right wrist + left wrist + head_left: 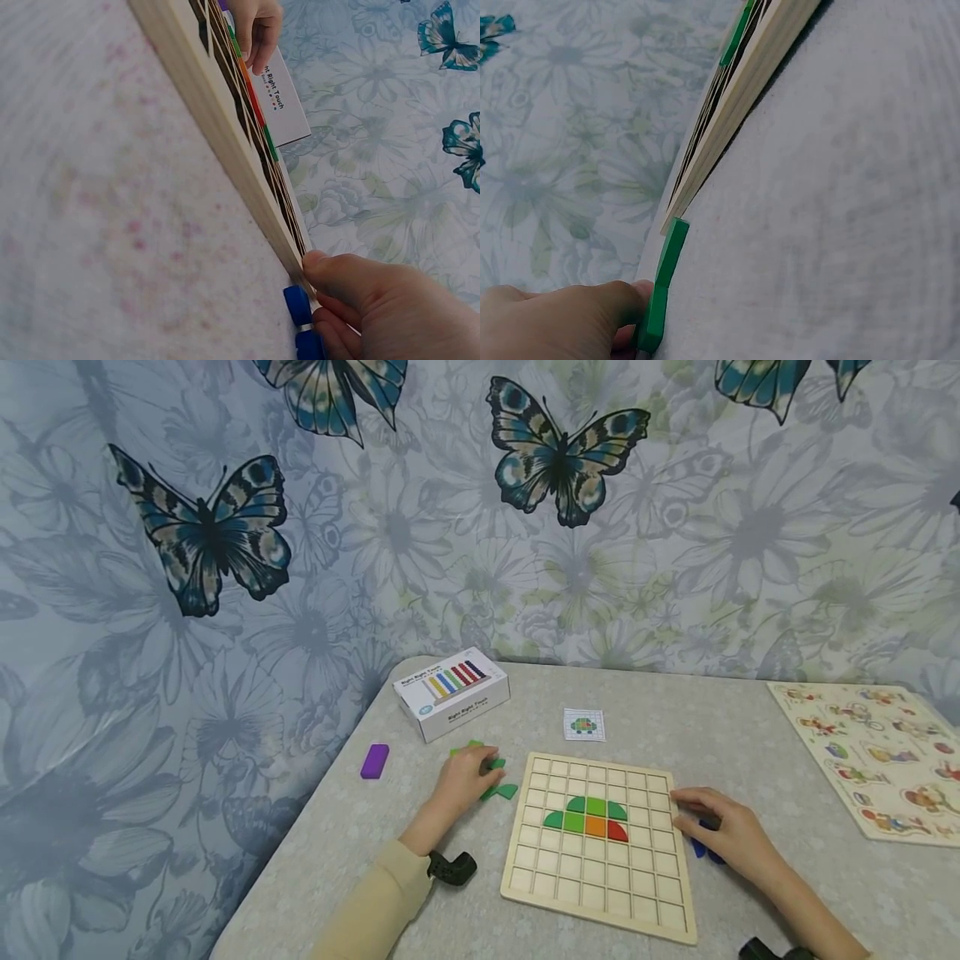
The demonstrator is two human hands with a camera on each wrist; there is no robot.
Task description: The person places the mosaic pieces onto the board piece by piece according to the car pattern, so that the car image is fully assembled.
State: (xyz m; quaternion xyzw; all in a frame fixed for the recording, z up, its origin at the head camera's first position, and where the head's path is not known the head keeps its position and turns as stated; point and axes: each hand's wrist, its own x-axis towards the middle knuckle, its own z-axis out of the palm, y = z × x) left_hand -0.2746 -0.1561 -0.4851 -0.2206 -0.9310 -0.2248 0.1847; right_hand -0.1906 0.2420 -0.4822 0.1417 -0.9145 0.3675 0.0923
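Note:
A square wooden grid board (596, 893) lies on the table. Near its middle sit several green pieces (596, 807), an orange square (595, 827) and a red rounded piece (617, 832). My left hand (467, 777) reaches down over loose green pieces (507, 791) left of the board. Its thumb is against a green piece (657, 315) in the left wrist view; whether the fingers pinch one is hidden. My right hand (723, 827) holds the board's right edge between thumb and fingers. Blue pieces (298, 306) lie right under that hand, beside the board.
A small pattern card (583, 725) lies behind the board. At the back left stands a white box (457, 697), with a purple block (374, 762) near the table's left edge. A picture board (873, 760) lies at the right; the papered wall (450, 527) borders the table.

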